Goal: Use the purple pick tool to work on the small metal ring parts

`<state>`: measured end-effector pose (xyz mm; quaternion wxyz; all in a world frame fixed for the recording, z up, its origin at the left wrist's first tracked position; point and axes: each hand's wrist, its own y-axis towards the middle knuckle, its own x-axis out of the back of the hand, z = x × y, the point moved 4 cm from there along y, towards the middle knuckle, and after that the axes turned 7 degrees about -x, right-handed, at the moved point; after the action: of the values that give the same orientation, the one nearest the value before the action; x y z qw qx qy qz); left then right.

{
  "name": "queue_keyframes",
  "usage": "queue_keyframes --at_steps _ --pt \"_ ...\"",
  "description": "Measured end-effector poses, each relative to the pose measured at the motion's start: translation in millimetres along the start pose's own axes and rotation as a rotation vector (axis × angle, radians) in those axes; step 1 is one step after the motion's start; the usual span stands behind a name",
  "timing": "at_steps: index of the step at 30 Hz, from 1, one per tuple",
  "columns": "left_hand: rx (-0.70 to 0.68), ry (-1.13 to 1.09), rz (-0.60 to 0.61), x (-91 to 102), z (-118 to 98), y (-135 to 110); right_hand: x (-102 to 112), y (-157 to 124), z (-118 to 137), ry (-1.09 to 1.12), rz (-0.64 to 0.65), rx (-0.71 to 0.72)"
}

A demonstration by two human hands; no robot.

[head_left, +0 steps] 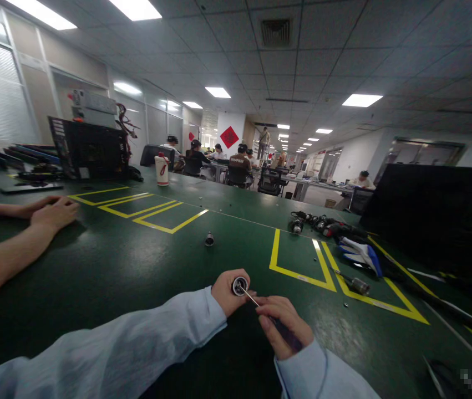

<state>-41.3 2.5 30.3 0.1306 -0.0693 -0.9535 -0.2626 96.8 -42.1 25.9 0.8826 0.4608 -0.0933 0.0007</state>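
Observation:
My left hand (227, 292) is closed around a small round metal part (239, 286), its open end facing up. My right hand (283, 326) is closed on a thin screwdriver (252, 300) whose shaft tip rests in the part's opening. Both hands hover just above the dark green table (136, 266), near its front edge. A second small metal cylinder (209, 239) lies alone on the table beyond my hands.
Another person's forearms and clasped hands (50, 213) rest on the table at left. Yellow tape boxes (298, 257) mark the surface. Tools (321, 223), a blue-white item (360, 252) and a bit (356, 284) lie right. A black case (88, 149) and cup (161, 169) stand behind.

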Motion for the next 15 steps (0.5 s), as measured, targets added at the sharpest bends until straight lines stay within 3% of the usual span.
queue_keyframes --at_steps 5,15 --pt "0.003 -0.019 -0.016 1.0 -1 0 0 1 4 -0.055 -0.011 -0.002" --pt "0.017 0.037 -0.143 13.3 2 5 7 3 5 -0.028 0.026 -0.193"
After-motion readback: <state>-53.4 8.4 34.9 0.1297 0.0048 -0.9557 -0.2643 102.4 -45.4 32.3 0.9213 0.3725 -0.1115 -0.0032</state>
